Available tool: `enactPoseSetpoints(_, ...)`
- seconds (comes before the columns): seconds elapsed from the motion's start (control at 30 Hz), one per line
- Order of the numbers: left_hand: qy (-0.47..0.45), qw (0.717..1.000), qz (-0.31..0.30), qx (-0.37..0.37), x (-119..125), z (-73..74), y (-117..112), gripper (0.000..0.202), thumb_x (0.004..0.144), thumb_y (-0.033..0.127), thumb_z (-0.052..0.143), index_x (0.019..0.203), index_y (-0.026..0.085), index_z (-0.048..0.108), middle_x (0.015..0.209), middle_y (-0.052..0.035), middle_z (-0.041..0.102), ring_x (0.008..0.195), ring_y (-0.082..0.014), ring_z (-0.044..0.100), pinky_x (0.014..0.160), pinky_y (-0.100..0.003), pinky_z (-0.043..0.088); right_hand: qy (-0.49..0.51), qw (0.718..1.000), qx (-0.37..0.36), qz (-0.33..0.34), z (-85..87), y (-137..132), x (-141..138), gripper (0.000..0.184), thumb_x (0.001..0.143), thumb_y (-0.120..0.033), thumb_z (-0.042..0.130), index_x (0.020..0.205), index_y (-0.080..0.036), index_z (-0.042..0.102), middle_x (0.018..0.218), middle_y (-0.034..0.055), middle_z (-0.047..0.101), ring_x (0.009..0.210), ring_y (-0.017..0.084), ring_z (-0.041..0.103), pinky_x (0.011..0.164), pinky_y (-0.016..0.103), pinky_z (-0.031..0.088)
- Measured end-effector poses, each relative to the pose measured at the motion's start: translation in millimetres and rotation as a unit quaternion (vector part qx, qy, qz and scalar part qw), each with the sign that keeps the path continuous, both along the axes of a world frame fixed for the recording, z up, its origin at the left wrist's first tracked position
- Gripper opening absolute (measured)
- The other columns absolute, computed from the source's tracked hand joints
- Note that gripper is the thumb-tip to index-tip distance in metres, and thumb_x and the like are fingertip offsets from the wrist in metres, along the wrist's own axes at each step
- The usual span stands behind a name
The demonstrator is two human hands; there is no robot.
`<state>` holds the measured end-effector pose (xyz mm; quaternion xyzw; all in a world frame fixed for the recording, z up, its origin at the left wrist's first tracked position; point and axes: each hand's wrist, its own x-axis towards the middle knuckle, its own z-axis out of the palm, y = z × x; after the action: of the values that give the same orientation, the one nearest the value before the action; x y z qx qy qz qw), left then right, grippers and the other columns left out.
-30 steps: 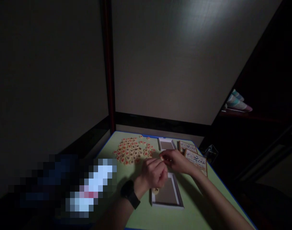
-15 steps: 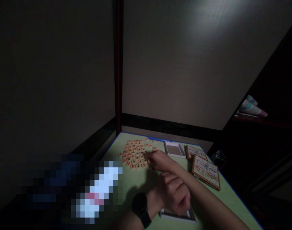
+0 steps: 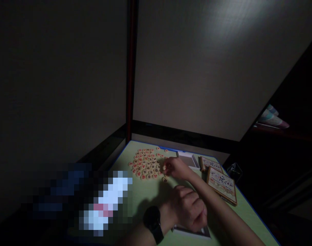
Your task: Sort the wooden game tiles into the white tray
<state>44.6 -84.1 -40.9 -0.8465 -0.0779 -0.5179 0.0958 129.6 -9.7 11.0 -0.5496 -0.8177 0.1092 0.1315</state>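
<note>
Round Chinese chess pieces [image 3: 145, 164] with red and black characters lie in a packed group on the pale green table [image 3: 135, 205]. At the group's right edge, my right hand [image 3: 175, 167] pinches a pale Chinese chess piece [image 3: 165, 167] between thumb and fingers. Just below that hand, a single black-marked piece [image 3: 164, 179] sits on the table. My left hand [image 3: 189, 208], with a black watch [image 3: 153, 220] on its wrist, is curled closed above a white-edged open box [image 3: 192, 233]. Whatever its fingers may hold is hidden.
Another shallow white-edged box [image 3: 188, 160] stands toward the back. Two decorated flat boxes [image 3: 221, 184] lie near the right edge, one partly overlapping the other. A blue strip [image 3: 172, 149] runs along the back edge, by the wall. A blurred bright patch covers the left front.
My right hand has shifted slightly right, away from the group, and a pale piece now shows in its fingers. A black-marked piece now shows below it. My left hand stays closed.
</note>
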Motion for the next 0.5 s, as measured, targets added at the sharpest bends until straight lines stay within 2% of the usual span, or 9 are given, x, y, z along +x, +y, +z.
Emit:
enactPoseSetpoints(0.2, -0.027, 1.000, -0.007, -0.005, 1.0, 1.0, 0.4, 0.017, 0.070, 0.021, 0.046, 0.054, 0.020, 0.051, 0.045, 0.0016, 0.042, 0.041, -0.0116, 0.039, 0.040, -0.028, 0.028, -0.049, 0.999, -0.021, -0.005, -2.6, -2.9, -11.2, 0.010, 0.071, -0.023, 0.075, 0.080, -0.018, 0.073, 0.080, 0.0049, 0.072, 0.073, 0.017, 0.064, 0.060, 0.023, 0.038)
enactPoseSetpoints(0.33, -0.054, 0.998, -0.017, 0.001, 1.9, 1.3, -1.1, 0.019, 0.070, 0.020, 0.046, 0.051, 0.020, 0.050, 0.045, 0.0013, 0.041, 0.040, -0.0120, 0.038, 0.039, -0.029, 0.029, -0.051, 0.997, -0.035, 0.053, -3.9, -7.7, -19.7, 0.015, 0.068, -0.028, 0.080, 0.078, -0.019, 0.073, 0.077, 0.0021, 0.072, 0.072, 0.016, 0.064, 0.061, 0.022, 0.040)
enactPoseSetpoints(0.5, 0.002, 1.000, 0.000, -0.003, 1.8, 1.7, -3.6, 0.019, 0.070, 0.022, 0.048, 0.052, 0.020, 0.051, 0.044, 0.0021, 0.041, 0.039, -0.0121, 0.039, 0.040, -0.028, 0.034, -0.063, 0.993, -0.055, 0.088, -12.6, -5.5, -22.8, 0.012, 0.067, -0.026, 0.082, 0.073, -0.019, 0.074, 0.074, -0.0003, 0.071, 0.072, 0.014, 0.063, 0.063, 0.021, 0.039)
